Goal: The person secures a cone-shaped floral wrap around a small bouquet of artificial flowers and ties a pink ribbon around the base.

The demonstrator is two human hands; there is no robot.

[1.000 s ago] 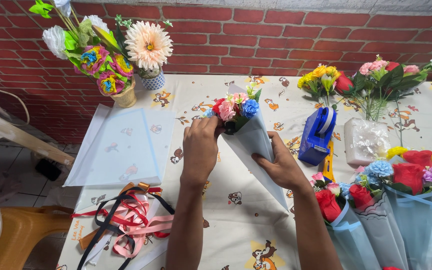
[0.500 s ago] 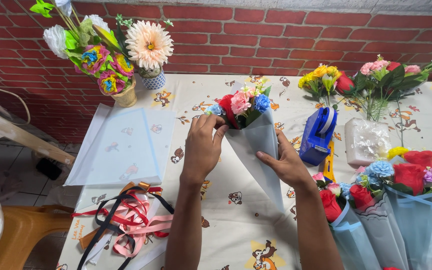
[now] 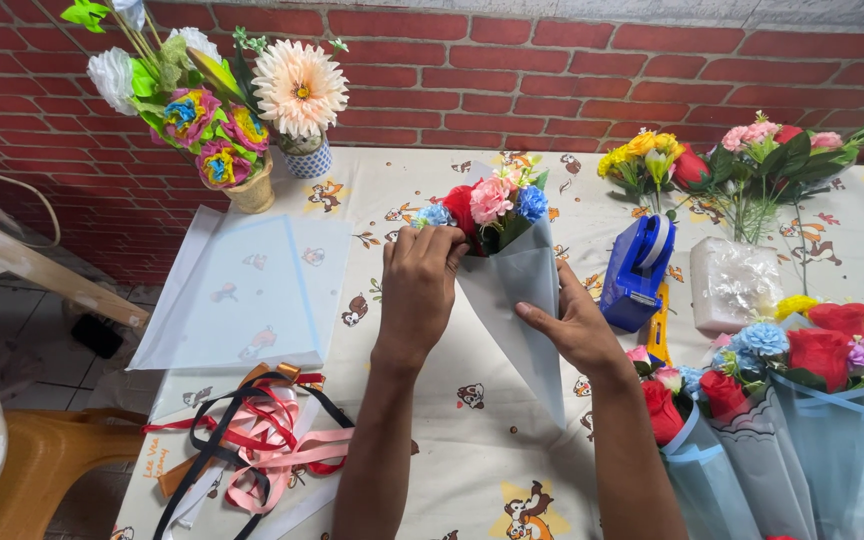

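A small bouquet of red, pink and blue flowers (image 3: pixel 487 203) lies on the table, rolled into a cone of pale blue wrapping paper (image 3: pixel 527 300). My left hand (image 3: pixel 420 285) grips the paper's upper left edge right below the flowers. My right hand (image 3: pixel 572 325) presses on the cone's right side lower down, fingers spread over the paper.
A stack of pale blue paper sheets (image 3: pixel 247 290) lies to the left, tangled ribbons (image 3: pixel 252 445) below it. A blue tape dispenser (image 3: pixel 637 270) stands right of my hands. Finished wrapped bouquets (image 3: pixel 802 380) crowd the right. Flower vases (image 3: pixel 252 110) line the brick wall.
The cone has been turned a little more upright and drawn tighter round the stems. My left hand slid up to the flowers; my right hand moved up along the paper.
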